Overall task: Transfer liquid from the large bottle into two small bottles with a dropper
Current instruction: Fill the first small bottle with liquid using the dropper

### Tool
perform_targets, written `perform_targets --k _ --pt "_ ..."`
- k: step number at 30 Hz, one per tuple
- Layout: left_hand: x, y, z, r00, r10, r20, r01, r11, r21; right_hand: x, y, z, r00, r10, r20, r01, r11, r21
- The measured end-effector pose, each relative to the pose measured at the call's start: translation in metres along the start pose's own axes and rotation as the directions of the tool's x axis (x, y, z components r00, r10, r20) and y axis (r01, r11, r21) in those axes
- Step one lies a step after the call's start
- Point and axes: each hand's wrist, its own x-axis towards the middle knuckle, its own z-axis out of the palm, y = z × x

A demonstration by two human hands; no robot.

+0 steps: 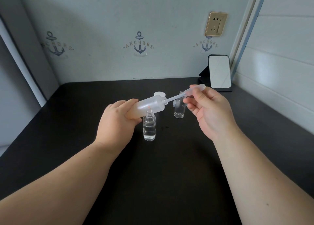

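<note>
Your left hand (117, 121) wraps the light, slick large bottle (149, 106) mid-body; your right hand (209, 109) pinches the soft dropper (185, 93) by its bulb, so squeeze gently.

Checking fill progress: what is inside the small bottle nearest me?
The near small bottle holds clear liquid to about half its height; cap off. No part is covered.

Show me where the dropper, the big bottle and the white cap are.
dropper (195, 89), head view, on its bulb by the right hand's fingers.
big bottle (149, 105), head view, on its frosted body, tilted in the left hand.
white cap (159, 94), head view, on its top, behind the bottle.
</note>
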Motion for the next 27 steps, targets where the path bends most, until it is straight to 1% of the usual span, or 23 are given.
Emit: perform_targets --k 10,14,21,27 --pt "0.000 0.001 -0.003 1.000 -0.027 -0.016 0.027 1.000 -0.014 0.005 -0.010 -0.013 0.989 0.003 -0.146 0.018 0.990 0.137" --pt "0.001 0.001 -0.005 0.999 -0.055 0.001 0.055 0.998 -0.025 0.010 -0.011 -0.019 0.978 0.031 -0.205 0.023 0.967 0.252" --pt "0.001 0.001 -0.009 0.992 -0.125 -0.009 0.123 0.985 -0.119 0.012 -0.014 -0.026 0.958 0.072 -0.279 0.048 0.915 0.401" --pt "0.000 0.002 -0.009 0.983 -0.186 0.008 0.183 0.959 -0.215 0.011 -0.016 -0.028 0.958 0.070 -0.279 0.065 0.893 0.446"
